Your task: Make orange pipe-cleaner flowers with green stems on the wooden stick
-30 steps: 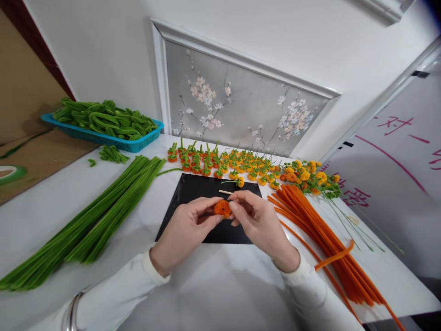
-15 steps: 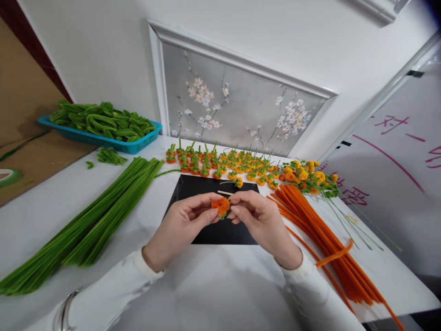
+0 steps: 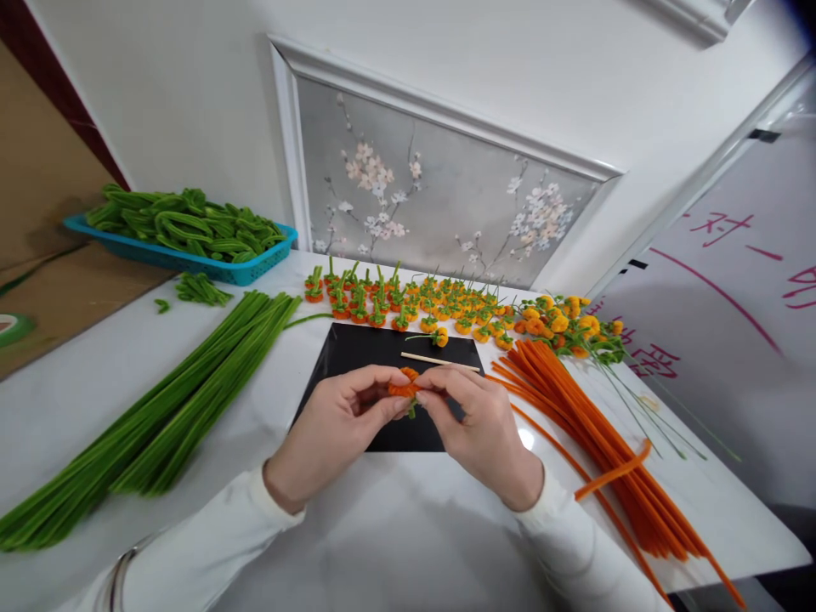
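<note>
Between my two hands, above the black mat (image 3: 348, 350), is a small orange pipe-cleaner flower (image 3: 403, 388) with a short green stem pointing down. My left hand (image 3: 348, 410) pinches the flower from the left, thumb and fingers closed on its edge. From the other side, my right hand (image 3: 478, 425) grips its right edge between thumb and fingertips. The fingers cover part of the flower. Just beyond the hands, a thin wooden stick (image 3: 439, 362) lies on the mat, with a yellow flower (image 3: 439, 337) near the mat's far edge.
Green pipe cleaners (image 3: 172, 408) lie at left, orange ones (image 3: 599, 450) at right. A blue basket (image 3: 246, 270) holds green loops. Several small orange flowers (image 3: 358, 313) and yellow ones (image 3: 464, 325) stand in rows at the back, beside a flower bunch (image 3: 561, 323).
My right hand has shifted slightly left and down, its fingers now on the flower's right edge. The flower has tilted, and more of the wooden stick shows.
</note>
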A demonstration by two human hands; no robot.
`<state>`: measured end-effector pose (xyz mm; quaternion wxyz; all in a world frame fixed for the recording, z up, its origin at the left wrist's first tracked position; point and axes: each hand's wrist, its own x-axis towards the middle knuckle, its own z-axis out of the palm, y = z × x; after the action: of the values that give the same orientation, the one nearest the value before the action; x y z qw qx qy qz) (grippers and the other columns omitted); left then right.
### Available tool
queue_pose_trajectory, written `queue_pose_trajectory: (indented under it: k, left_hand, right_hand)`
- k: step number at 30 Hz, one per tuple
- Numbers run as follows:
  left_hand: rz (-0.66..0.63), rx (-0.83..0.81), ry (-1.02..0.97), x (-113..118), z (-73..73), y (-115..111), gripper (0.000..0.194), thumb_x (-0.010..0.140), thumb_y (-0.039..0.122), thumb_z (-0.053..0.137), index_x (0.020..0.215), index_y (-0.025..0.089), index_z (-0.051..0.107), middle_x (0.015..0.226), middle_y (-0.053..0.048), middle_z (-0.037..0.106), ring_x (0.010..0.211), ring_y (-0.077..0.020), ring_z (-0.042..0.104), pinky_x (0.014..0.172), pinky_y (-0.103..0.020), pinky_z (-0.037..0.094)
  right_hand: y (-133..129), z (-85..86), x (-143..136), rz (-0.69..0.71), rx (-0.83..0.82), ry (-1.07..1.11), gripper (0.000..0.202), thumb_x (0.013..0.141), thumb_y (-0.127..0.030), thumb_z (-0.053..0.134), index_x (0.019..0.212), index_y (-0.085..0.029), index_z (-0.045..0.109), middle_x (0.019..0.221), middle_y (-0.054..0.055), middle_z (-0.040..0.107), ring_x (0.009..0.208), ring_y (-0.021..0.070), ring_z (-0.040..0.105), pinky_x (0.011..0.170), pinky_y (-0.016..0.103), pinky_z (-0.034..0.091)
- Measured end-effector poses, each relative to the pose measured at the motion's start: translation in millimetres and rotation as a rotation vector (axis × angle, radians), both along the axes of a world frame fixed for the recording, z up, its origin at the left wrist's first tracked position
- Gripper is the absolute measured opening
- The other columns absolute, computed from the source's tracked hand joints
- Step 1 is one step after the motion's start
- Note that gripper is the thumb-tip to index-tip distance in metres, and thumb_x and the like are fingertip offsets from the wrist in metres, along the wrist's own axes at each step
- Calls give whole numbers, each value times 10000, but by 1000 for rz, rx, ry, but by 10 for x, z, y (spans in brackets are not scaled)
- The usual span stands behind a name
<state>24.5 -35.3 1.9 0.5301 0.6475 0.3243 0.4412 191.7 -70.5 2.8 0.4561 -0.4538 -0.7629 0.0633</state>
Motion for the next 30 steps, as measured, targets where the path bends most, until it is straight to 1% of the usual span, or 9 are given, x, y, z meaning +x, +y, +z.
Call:
queue_pose_trajectory:
  k: [4, 8, 14, 17, 21, 24, 27, 30]
  left_hand:
    - [24, -3, -22, -4, -16, -12, 148, 746, 202, 675, 889, 165, 685, 825, -17, 714, 748, -141, 661, 706, -228, 568]
    - [34, 20, 9, -22, -24, -5, 159, 751, 217, 678, 902, 171, 699, 853, -24, 721, 771, -153, 661, 724, -241, 565]
    - [27, 140, 95, -49, -48, 14, 130, 793, 226, 633, 888, 171, 703, 907, -41, 716, 805, -173, 659, 731, -264, 560]
    - [24, 151, 130, -60, -47, 14, 150, 804, 217, 618, 932, 173, 682, 929, -42, 714, 820, -168, 664, 749, -260, 557]
    - [-1, 218, 189, -63, -18, -3, 161, 825, 176, 574, 980, 204, 608, 935, -16, 693, 828, -144, 661, 736, -233, 549]
    - [-14, 252, 218, -58, -13, -20, 261, 823, 143, 558, 1057, 234, 485, 928, 1, 681, 828, -140, 666, 720, -233, 546]
    - [-40, 252, 220, -55, -29, -31, 357, 828, 123, 538, 1130, 254, 399, 1035, -18, 668, 901, -148, 666, 774, -253, 541]
    - [-72, 205, 176, -51, -39, -29, 349, 841, 130, 528, 1137, 260, 396, 1090, -26, 652, 928, -144, 661, 804, -257, 537]
  right_hand:
    - [-50, -30, -60, -35, 34, -28, 164, 901, -143, 453, 976, -216, 579, 921, 46, 660, 850, 161, 633, 786, 280, 521]
    - [-92, -70, -84, -61, 29, -129, 202, 921, -143, 425, 1089, -193, 525, 970, 78, 649, 890, 180, 631, 798, 296, 523]
    - [-94, -123, -80, -68, 68, -245, 213, 923, -99, 392, 1089, -168, 506, 975, 93, 645, 894, 193, 638, 781, 309, 529]
    - [-69, -82, -35, -24, -18, -162, 221, 920, -121, 417, 1121, -182, 486, 962, 72, 656, 846, 174, 650, 738, 281, 535]
    - [-16, -7, 78, 80, -227, 63, 296, 903, -159, 472, 1191, -225, 452, 822, 0, 650, 710, 124, 653, 657, 227, 543]
    - [25, -6, 129, 150, -325, 210, 308, 896, -176, 479, 1195, -250, 490, 887, 10, 600, 669, 101, 630, 610, 217, 553]
    - [47, -33, 125, 176, -339, 220, 315, 858, -162, 536, 1158, -257, 568, 961, 31, 571, 695, 101, 615, 636, 228, 559]
    - [52, -54, 99, 142, -304, 189, 245, 826, -142, 579, 1042, -246, 630, 966, 38, 584, 718, 112, 605, 655, 239, 546]
